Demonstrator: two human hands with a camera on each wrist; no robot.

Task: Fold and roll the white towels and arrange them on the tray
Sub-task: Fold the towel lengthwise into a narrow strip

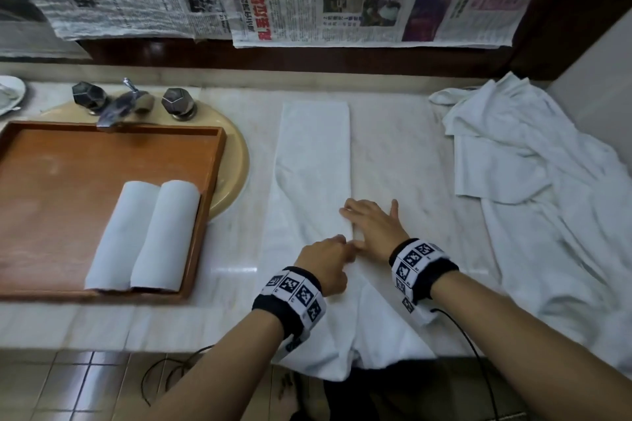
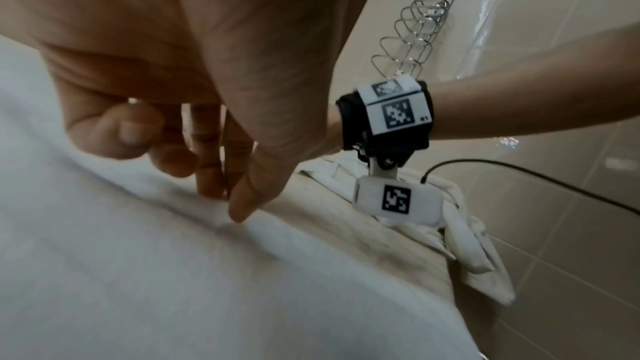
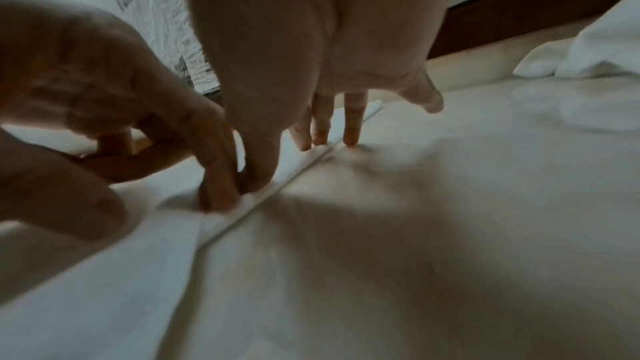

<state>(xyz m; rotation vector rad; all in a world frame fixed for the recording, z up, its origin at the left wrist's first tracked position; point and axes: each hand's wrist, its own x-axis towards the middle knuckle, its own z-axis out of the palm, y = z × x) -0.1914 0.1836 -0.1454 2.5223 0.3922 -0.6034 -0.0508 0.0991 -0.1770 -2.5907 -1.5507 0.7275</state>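
A long folded white towel (image 1: 313,154) lies lengthwise on the marble counter, and its near end hangs over the front edge. My right hand (image 1: 371,222) lies flat on the towel's right edge with its fingertips (image 3: 351,136) pressing along the fold. Just nearer, my left hand (image 1: 328,260) touches the same edge with straight fingers (image 2: 239,201), its thumb held apart. Neither hand grips the cloth. At the left is a wooden tray (image 1: 68,181). Two rolled white towels (image 1: 119,232) (image 1: 164,236) lie side by side at its near right.
A heap of unfolded white towels (image 1: 530,181) covers the counter's right side. The tray sits over a beige sink (image 1: 236,161), with a faucet (image 1: 116,106) and two knobs behind it. A white plate (image 1: 10,92) is at the far left. Newspaper covers the back wall.
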